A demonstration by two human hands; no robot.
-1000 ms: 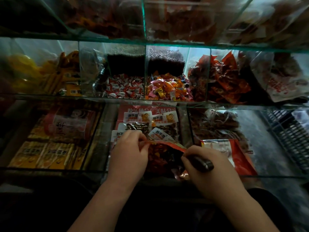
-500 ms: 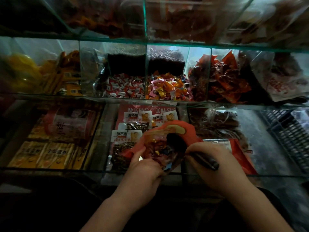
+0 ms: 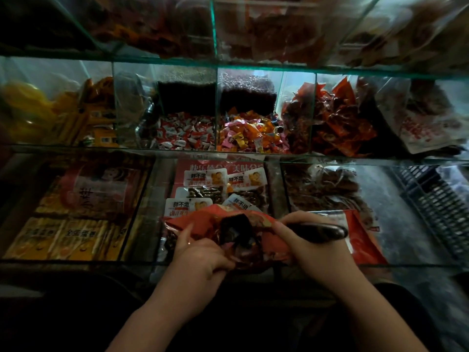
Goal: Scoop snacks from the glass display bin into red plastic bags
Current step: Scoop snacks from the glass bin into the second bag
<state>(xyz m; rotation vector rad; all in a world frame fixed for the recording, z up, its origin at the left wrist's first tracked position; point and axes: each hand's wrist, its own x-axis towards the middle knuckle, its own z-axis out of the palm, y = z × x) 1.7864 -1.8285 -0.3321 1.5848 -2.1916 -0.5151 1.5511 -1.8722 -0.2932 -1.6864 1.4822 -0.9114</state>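
Nearest the camera, 2 bare forearms reached forward over a dark counter edge. The left hand (image 3: 200,252) was curled closed, pinching the near left side of a red bag (image 3: 243,224) and holding its mouth up. The right hand (image 3: 312,240) was closed too, gripping the bag's right edge together with a dark scoop handle (image 3: 322,231) that stuck out to the right; the scoop's bowl was hidden, so whether it was loaded could not be told. The bag hung between both hands, just above the front of the middle glass bin (image 3: 162,199) on the lowest tier. Its mouth gaped dark in the centre, and mixed wrapped pieces seemed to sit inside, though the dim light made the fill level unclear. Under and behind the bag lay peanut packets (image 3: 203,179) with white labels. A flat red packet (image 3: 363,240) lay just right of the right hand. Left of the middle bin sat yellow boxes (image 3: 61,235); right of it, brown snacks in clear wrap (image 3: 327,189). 1 tier farther back were red-and-white candies (image 3: 185,135) and beside them orange and pink candies (image 3: 251,135), then red chilli packets (image 3: 340,118). My judgement: 1 bag looked partly filled and mid-handling; further scooping, closing it, and any other bags looked left to do.
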